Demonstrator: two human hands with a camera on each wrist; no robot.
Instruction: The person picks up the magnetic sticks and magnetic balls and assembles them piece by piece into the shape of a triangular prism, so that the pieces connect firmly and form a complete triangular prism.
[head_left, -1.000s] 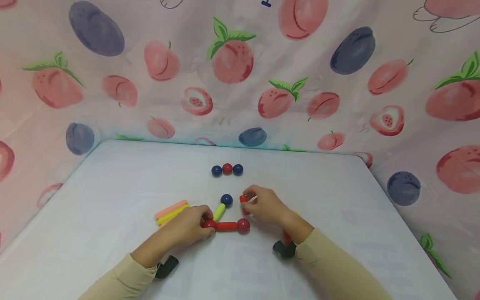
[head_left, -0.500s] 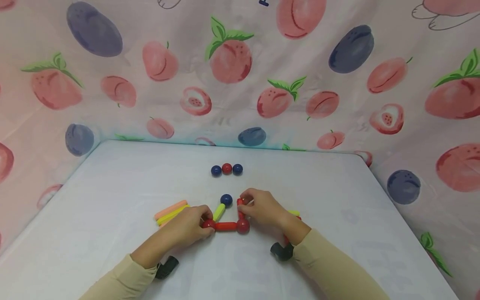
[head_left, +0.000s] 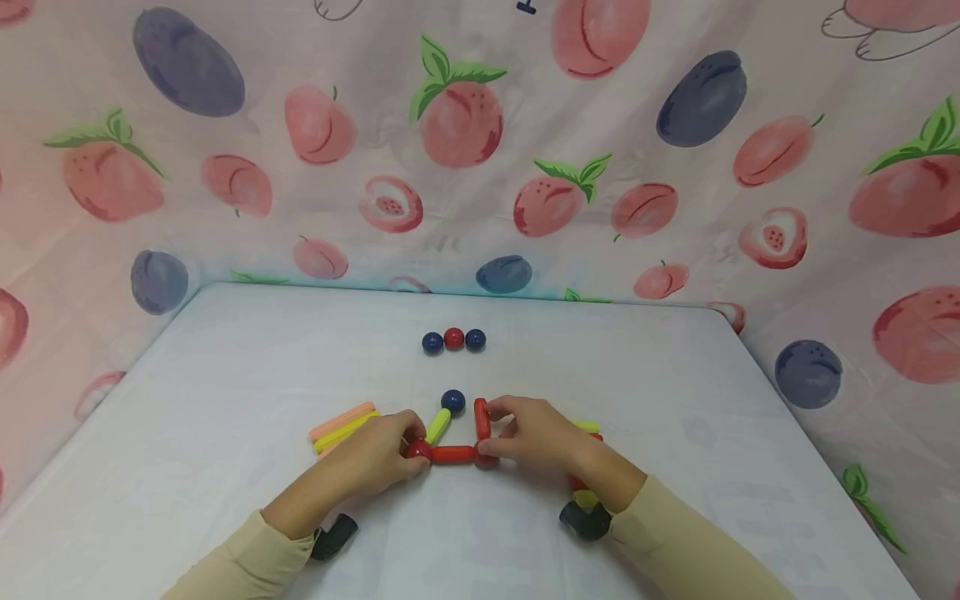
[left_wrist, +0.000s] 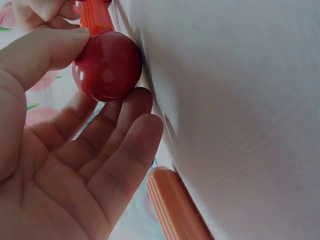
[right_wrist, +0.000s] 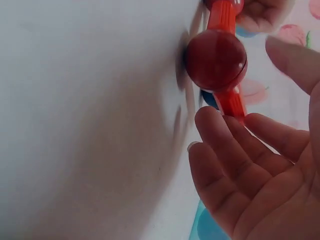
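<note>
My left hand (head_left: 386, 448) pinches a red ball (left_wrist: 107, 66) between thumb and fingers. From that ball a red ribbed rod (head_left: 452, 454) runs to a second red ball (right_wrist: 216, 60), and a yellow-green rod (head_left: 438, 427) slants away to a dark blue ball (head_left: 453, 402). An upright-pointing red rod (head_left: 482, 417) joins the second ball on its far side. Beside this rod, my right hand (head_left: 536, 433) has loosely bent fingers, fingertips right at the rod. In the right wrist view its thumb (right_wrist: 295, 62) stands apart from ball and rod.
Two blue balls and a red ball (head_left: 453, 338) sit in a row farther back on the white table (head_left: 637, 358). Orange and yellow rods (head_left: 341, 421) lie by the left hand. More rods (head_left: 587, 427), yellow-green and red, lie partly hidden under the right forearm.
My right hand has brought the red rod down onto the right red ball, then loosened its fingers and shifted slightly toward me. The left hand has stayed on its ball.
</note>
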